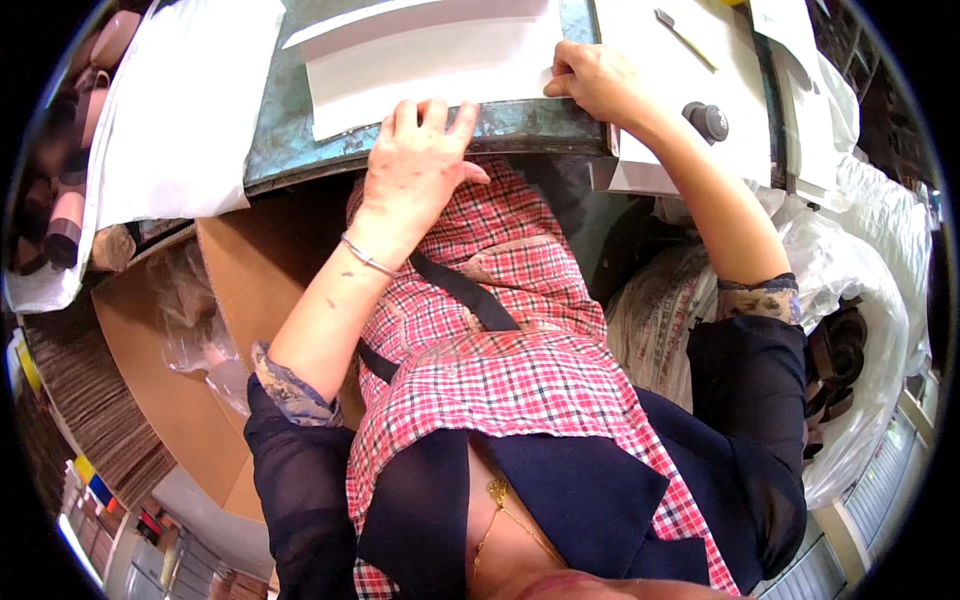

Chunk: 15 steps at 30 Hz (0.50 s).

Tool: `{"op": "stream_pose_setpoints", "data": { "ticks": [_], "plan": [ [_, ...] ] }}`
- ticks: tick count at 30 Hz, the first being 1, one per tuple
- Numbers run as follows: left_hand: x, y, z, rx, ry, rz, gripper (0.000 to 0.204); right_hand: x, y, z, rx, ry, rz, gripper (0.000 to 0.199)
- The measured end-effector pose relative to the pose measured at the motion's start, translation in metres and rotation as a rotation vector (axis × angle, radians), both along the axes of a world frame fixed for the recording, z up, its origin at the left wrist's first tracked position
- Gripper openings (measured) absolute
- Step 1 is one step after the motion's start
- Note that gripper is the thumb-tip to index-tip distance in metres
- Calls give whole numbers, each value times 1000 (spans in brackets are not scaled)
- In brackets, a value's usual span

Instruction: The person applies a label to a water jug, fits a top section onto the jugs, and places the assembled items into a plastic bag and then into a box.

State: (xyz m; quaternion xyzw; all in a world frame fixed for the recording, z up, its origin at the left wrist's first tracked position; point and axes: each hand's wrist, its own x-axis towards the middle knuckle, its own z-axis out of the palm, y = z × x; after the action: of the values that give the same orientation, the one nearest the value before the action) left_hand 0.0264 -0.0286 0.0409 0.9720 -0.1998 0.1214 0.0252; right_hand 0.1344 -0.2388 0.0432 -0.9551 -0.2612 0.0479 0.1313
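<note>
A white paper sheet (pixel 430 65) with a raised fold along its far side lies on the worn blue-green tabletop (pixel 275 125). My left hand (pixel 420 165) rests with spread fingertips on the sheet's near edge, the thumb apart and hanging over the table's front. At the sheet's near right corner, my right hand (pixel 600 85) is closed, thumb and curled fingers pinching the paper's edge. The exact grip under those fingers is partly hidden.
Right of the sheet, a white board (pixel 650 150) carries a thin-handled tool (pixel 690 42) and a round black knob-like object (pixel 708 122). White sheeting (pixel 180 110) covers the left side. Below stand an open cardboard box (pixel 160 350) and a clear plastic bag (pixel 880 330) with dark brown pieces.
</note>
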Motion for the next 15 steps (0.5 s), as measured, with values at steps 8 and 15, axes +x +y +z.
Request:
{"op": "stream_pose_setpoints", "data": {
  "ticks": [8,15],
  "plan": [
    [-18,76,4,-4,99,153,61,2,2,4,-23,83,-9,21],
    [-45,112,23,-259,-125,304,52,1,16,18,-122,8,76,18]
  ]
}}
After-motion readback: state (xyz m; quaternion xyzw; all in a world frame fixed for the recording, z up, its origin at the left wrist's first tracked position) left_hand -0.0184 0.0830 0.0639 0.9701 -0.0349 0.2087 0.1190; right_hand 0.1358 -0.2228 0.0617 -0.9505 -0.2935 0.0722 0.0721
